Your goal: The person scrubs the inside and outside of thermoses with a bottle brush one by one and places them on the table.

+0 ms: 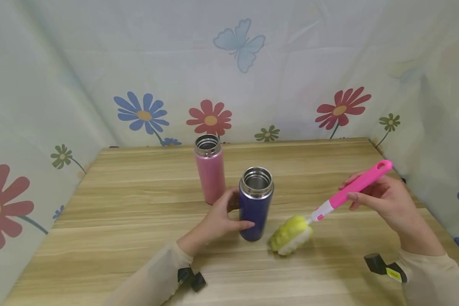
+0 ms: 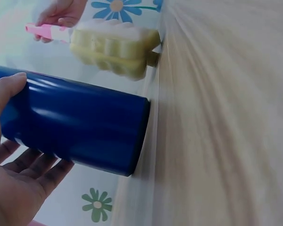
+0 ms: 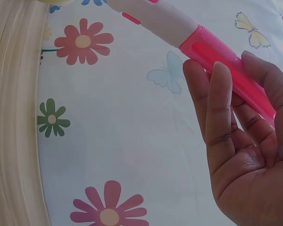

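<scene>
A dark blue thermos bottle [image 1: 255, 208], lidless with a steel rim, stands upright on the wooden table. My left hand [image 1: 223, 214] grips its side, thumb across the front and fingers behind; the left wrist view shows the hand around the blue wall. In my right hand [image 1: 386, 199] is a bottle brush, its pink handle [image 1: 361, 183] pinched between thumb and fingers. The brush's yellow and white sponge head [image 1: 290, 234] points down toward the table, just right of the bottle. The right wrist view shows the handle [image 3: 226, 70] between thumb and fingertips.
A pink thermos bottle [image 1: 210, 174], also lidless, stands behind and left of the blue one. The wooden table [image 1: 137, 187] reaches back to a pale curtain [image 1: 168, 51] printed with flowers and a butterfly, which also hangs along both sides.
</scene>
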Demonstrator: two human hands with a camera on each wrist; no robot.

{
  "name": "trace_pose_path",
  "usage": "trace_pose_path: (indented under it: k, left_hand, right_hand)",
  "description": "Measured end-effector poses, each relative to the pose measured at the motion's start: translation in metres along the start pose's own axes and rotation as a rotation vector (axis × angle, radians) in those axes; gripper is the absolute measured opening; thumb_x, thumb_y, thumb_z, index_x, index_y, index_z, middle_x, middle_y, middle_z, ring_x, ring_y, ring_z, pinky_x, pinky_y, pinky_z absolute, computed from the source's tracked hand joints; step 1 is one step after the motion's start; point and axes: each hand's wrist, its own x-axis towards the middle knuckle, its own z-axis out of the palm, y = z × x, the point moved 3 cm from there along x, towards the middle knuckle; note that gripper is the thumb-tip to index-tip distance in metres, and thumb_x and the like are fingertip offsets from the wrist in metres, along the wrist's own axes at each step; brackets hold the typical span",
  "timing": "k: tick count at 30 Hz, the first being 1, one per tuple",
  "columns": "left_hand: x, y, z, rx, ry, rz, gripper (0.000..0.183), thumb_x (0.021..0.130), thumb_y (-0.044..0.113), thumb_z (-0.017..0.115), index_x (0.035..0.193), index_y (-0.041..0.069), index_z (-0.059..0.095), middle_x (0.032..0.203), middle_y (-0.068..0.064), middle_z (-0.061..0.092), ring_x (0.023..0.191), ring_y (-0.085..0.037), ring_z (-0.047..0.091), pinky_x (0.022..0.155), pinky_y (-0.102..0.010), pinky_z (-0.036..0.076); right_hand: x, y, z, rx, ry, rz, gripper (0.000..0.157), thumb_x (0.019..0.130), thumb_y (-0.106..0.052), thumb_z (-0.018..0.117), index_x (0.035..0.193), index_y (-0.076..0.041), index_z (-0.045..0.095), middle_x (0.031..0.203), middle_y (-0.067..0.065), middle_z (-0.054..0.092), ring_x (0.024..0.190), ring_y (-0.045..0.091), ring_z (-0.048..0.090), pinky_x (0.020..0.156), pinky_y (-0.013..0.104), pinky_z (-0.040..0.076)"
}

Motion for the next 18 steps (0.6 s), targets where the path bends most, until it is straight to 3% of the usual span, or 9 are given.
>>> trace_pose_path:
  k: [7,13,18]
  left_hand:
    - [0.0,0.002,0.0,0.011,0.033,-0.018,0.074,0.07,0.007,0.083,0.133,0.005,0.045,0.127,-0.014,0.06,0.117,-0.025,0.058,0.098,-0.035,0.05]
    - [0.006,0.011,-0.001,0.035,0.055,-0.023,0.071,0.072,0.013,0.083,0.133,0.009,0.046,0.125,-0.01,0.061,0.114,-0.022,0.059,0.097,-0.038,0.05]
    - [0.01,0.021,-0.003,0.042,0.084,-0.053,0.069,0.074,0.015,0.082,0.132,0.008,0.047,0.123,-0.011,0.061,0.112,-0.023,0.059,0.096,-0.04,0.051]
  right_hand:
    - [0.003,0.002,0.001,0.071,-0.017,-0.048,0.034,0.08,0.028,0.052,0.107,0.01,0.059,0.1,0.004,0.074,0.068,0.015,0.069,0.058,0.024,0.057]
    - [0.001,0.002,-0.001,0.017,0.004,-0.002,0.033,0.081,0.026,0.053,0.108,0.009,0.059,0.1,-0.001,0.074,0.068,0.013,0.069,0.059,0.023,0.057]
    - [0.0,0.001,-0.002,0.062,-0.001,-0.028,0.033,0.081,0.027,0.051,0.11,0.013,0.058,0.101,0.003,0.074,0.068,0.016,0.069,0.062,0.023,0.057]
